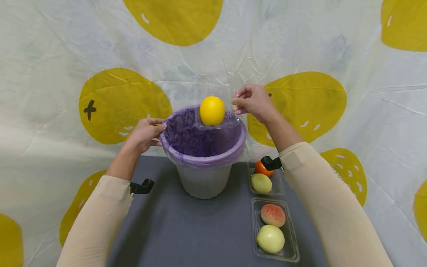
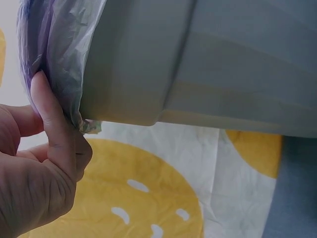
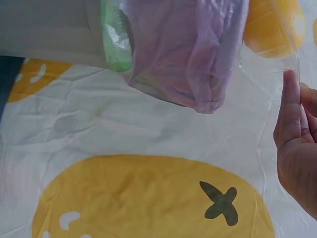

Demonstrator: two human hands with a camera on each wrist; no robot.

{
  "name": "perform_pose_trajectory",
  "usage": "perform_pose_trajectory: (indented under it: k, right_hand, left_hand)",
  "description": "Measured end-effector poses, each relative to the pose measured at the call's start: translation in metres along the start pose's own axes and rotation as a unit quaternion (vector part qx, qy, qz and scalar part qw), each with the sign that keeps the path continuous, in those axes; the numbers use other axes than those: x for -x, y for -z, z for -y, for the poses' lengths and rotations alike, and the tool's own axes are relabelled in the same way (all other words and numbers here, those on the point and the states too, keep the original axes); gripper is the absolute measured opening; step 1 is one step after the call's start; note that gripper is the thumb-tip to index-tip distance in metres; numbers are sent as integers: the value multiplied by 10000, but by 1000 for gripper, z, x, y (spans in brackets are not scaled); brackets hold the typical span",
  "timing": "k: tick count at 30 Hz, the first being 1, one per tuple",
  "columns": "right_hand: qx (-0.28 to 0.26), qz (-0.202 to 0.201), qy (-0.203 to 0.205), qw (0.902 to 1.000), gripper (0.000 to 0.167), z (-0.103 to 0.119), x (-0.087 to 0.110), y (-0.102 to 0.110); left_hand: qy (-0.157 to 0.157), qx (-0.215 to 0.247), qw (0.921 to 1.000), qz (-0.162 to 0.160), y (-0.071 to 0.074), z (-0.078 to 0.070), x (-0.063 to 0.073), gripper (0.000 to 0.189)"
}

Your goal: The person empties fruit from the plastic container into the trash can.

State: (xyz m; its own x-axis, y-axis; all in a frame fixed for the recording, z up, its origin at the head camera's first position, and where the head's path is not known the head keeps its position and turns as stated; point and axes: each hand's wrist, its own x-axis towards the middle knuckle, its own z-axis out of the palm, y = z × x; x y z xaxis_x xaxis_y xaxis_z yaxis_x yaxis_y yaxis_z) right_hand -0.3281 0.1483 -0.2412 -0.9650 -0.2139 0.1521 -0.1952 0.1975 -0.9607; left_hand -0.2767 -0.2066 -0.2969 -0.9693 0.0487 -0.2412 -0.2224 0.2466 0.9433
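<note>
A grey trash bin [image 1: 205, 181] stands on the table, lined with a purple plastic bag [image 1: 173, 152] folded over its rim. At the rim's left side, my left hand [image 1: 145, 134] grips the bin's lined edge; the left wrist view shows a finger [image 2: 49, 101] against the bag. My right hand [image 1: 256, 103] pinches the side of a clear plastic tray [image 1: 217, 125], tilted up over the bin's mouth. Inside that tray sits a round yellow fruit [image 1: 212, 111]. From the right wrist view, the tray's edge meets the right fingertips [image 3: 290, 82].
Right of the bin, one clear tray [image 1: 278, 189] holds an orange fruit [image 1: 261, 168] and a pale green fruit [image 1: 261, 184]. A nearer tray [image 1: 293, 248] holds a peach [image 1: 273, 215] and another pale green fruit [image 1: 270, 239]. A patterned cloth [image 1: 200, 59] hangs behind the grey table [image 1: 186, 233].
</note>
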Motion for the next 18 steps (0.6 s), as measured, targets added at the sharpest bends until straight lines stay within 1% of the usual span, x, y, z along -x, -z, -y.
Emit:
perform_pose_trajectory:
  k: [8, 18]
  right_hand:
    - [169, -50, 129, 9998, 11, -1, 2, -4]
    - [-34, -72, 194, 9998, 12, -5, 2, -9]
  left_hand:
    - [50, -48, 10000, -16, 0, 0, 3, 51]
    - [61, -34, 10000, -23, 2, 3, 5, 51]
